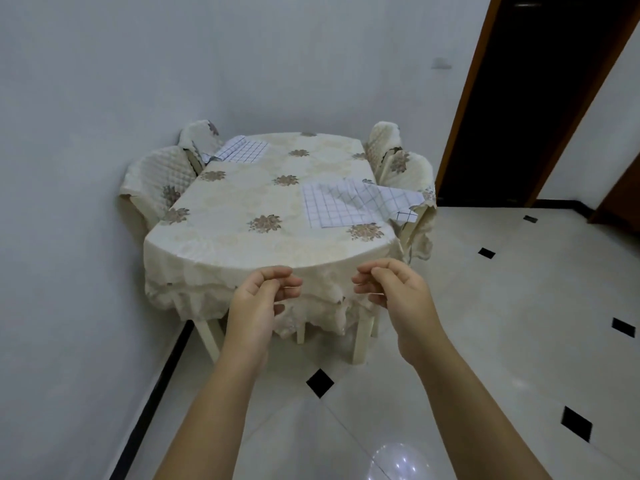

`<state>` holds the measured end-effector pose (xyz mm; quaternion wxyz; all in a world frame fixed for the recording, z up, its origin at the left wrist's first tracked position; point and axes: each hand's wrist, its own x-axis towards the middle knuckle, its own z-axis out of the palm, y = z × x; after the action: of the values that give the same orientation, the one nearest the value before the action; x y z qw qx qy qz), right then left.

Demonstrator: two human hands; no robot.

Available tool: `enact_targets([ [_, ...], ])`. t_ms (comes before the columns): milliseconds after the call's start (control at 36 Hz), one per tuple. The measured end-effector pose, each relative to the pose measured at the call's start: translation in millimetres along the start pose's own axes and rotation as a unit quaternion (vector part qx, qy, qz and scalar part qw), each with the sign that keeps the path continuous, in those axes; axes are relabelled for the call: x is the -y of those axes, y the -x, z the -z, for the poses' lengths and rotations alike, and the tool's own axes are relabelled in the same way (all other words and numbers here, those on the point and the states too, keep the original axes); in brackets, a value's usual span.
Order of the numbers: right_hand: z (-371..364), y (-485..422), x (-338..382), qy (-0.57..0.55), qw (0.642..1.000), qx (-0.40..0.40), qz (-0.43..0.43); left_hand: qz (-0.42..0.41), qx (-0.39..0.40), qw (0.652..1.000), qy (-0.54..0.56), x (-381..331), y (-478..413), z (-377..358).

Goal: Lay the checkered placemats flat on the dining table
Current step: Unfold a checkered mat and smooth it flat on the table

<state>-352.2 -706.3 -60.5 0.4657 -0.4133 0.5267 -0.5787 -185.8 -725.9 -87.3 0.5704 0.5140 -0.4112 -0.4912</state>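
The dining table (221, 237) wears a cream floral tablecloth. One white checkered placemat (244, 150) lies at the far left corner, rumpled, with an end hanging off the edge. A second checkered placemat (332, 206) lies on the right side, folded over itself, one corner drooping past the right edge. My left hand (258, 299) and my right hand (394, 292) hover in the air just before the table's near edge. Both have loosely curled fingers and hold nothing. Neither touches a placemat.
Chairs with quilted cream covers stand at the left (156, 178) and right (405, 168) sides of the table. A grey wall (69, 202) runs close along the left. A dark doorway (519, 98) opens at the back right. White tiled floor (502, 306) spreads to the right.
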Motion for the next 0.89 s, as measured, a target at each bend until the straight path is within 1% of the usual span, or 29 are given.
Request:
enact_targets([
  [167, 13.7, -74.2, -9.2, -0.006, 0.999, -0.041, -0.029, 0.024, 0.027, 0.999, -0.017, 4.5, -66.3, -45.6],
  [250, 17.2, -115.5, -13.1, -0.005, 0.998, -0.049, -0.033, 0.032, 0.037, 0.998, -0.027, 10.0, -99.3, -65.1],
  [361, 21.1, -172.7, -17.4, -0.003, 0.999, -0.041, -0.033, 0.037, 0.024, 0.999, -0.027, 17.1, -147.6, -87.4],
  [500, 33.0, -251.1, -19.6, -0.006, 0.999, -0.032, -0.041, 0.024, 0.011, 0.999, -0.036, 20.4, -208.1, -125.0],
  [722, 58.2, -356.1, -14.1, -0.015, 0.998, -0.015, -0.052, 0.018, -0.001, 0.999, -0.035, 14.2, -284.7, -188.7],
  [889, 67.2, -402.2, -25.8, -0.011, 0.997, -0.015, -0.072, 0.054, -0.017, 0.998, -0.035, 32.0, -321.7, -206.3],
])
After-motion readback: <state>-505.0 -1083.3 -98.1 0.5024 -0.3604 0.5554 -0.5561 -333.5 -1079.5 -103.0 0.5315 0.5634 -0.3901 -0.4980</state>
